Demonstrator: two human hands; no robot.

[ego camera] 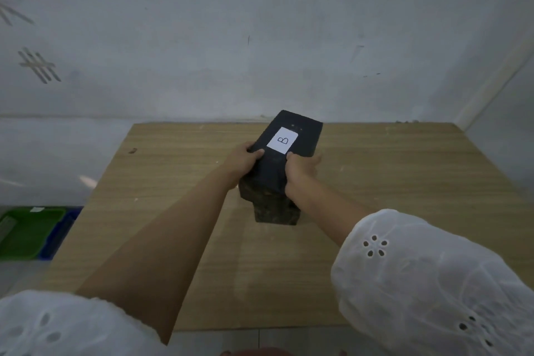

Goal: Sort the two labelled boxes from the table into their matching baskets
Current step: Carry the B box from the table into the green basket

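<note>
- Black box point(284, 153) labelled B: left hand point(245, 160) and right hand point(300, 172) both clamp its sides, fingers wrapped tight, lifting it.
- Next up, I'd guess: carry it toward the green basket point(29, 231) at 9 o'clock, and check that basket's label first.

The single head-worn camera looked forward and steeply down from above the person's chest, facing a pale wall point(260, 37) across a wooden table point(404, 196); both white sleeves point(433, 283) filled the bottom corners close to the lens, and the forearms ran away from it toward the middle of the frame. The wide angle bent the wall and the table's edges outward; the left hand point(245, 160) and right hand point(300, 172) sat near the centre at arm's reach, and a green basket point(29, 231) lay low at the left edge, on the floor beside the table; no second view shared the scene.
</note>
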